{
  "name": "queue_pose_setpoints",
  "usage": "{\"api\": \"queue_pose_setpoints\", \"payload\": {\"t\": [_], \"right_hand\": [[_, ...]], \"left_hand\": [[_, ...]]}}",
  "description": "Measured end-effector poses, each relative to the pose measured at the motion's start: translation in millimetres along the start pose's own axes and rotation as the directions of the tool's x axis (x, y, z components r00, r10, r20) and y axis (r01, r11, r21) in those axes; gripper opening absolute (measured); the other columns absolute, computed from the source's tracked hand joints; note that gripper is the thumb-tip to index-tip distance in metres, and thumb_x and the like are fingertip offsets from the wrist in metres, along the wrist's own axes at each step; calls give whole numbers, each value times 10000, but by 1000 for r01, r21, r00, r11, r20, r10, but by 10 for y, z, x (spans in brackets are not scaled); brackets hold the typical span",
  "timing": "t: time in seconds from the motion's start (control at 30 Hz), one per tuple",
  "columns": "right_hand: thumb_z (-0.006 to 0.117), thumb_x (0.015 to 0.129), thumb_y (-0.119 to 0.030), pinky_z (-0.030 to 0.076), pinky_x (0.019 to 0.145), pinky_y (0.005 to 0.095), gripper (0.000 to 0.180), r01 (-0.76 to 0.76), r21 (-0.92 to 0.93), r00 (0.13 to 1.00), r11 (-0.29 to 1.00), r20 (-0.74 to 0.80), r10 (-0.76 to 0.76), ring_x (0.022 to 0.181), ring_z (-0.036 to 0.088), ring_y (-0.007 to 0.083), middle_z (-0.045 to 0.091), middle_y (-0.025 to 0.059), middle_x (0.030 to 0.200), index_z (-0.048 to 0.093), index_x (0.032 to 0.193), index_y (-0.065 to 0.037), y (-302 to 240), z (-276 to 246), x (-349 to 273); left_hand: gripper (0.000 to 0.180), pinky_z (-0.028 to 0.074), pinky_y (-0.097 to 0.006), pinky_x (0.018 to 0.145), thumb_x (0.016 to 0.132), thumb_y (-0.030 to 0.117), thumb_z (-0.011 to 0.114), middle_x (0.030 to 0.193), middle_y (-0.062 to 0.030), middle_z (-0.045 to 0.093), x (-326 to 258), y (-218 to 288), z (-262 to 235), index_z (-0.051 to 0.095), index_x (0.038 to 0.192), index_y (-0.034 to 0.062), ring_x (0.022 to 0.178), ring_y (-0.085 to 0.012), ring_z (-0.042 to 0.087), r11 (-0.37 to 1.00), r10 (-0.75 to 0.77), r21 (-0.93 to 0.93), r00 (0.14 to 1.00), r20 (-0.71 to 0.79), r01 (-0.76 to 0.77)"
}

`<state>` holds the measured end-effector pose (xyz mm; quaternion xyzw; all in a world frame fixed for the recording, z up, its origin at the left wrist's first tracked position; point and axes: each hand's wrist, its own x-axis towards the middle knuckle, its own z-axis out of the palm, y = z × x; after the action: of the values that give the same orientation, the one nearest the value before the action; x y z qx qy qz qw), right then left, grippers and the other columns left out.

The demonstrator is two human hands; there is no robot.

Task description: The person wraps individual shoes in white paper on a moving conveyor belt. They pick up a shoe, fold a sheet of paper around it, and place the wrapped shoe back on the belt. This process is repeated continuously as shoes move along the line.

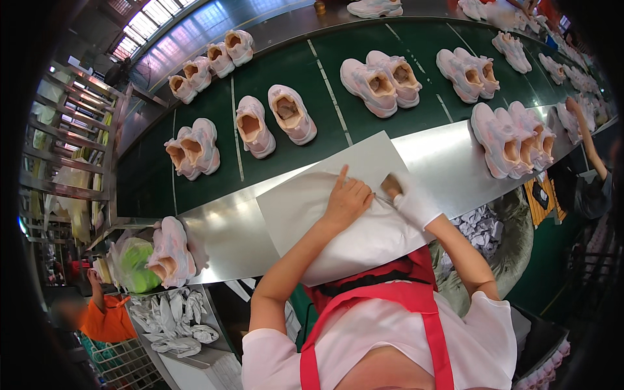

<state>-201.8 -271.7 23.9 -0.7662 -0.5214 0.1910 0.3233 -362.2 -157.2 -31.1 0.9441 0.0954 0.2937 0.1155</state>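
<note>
White paper sheets (292,214) lie on the metal ledge in front of me; the top sheet is wrinkled and bends down over the near edge toward my apron. My left hand (349,200) is on the paper, its index finger stretched forward and the other fingers curled on a gathered fold. Beside it, my right hand (415,201) wears a white glove that leaves the fingertips bare. Those fingers look bent and are smeared by motion close to the paper, so their grip is unclear.
Pink-and-white sneakers (292,116) stand in pairs on the green conveyor belt (331,78). More sneakers (513,143) sit on the ledge at right, and one pair (171,253) at left. Crumpled paper (481,231) fills a sack below right; rolled paper (175,318) lies lower left. Co-workers are at both sides.
</note>
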Motion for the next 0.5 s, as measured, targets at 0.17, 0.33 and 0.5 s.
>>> {"api": "queue_pose_setpoints", "payload": {"t": [0.17,0.33,0.5], "right_hand": [[571,792,-103,474,749,433,237,-91,-32,982,995,163,95,863,576,412,612,222,927,579,1010,-11,-91,-65,70],[592,791,-189,478,772,428,273,-68,175,985,982,170,38,884,595,388,631,209,934,598,1029,-55,135,142,38],[589,794,-186,480,789,432,294,-205,-79,978,976,29,208,881,600,389,629,215,940,568,1041,-26,17,-43,121]], "left_hand": [[235,456,-347,723,704,65,651,844,-75,518,79,74,-12,555,918,77,765,-227,538,993,-109,-44,994,27,110],[222,443,-363,679,662,43,646,850,-81,503,40,11,86,570,870,64,774,-260,525,991,-94,-98,995,-32,91],[156,403,-432,898,667,59,641,961,-94,533,92,59,-20,542,788,61,918,-299,521,997,-81,-13,991,-106,80]]}}
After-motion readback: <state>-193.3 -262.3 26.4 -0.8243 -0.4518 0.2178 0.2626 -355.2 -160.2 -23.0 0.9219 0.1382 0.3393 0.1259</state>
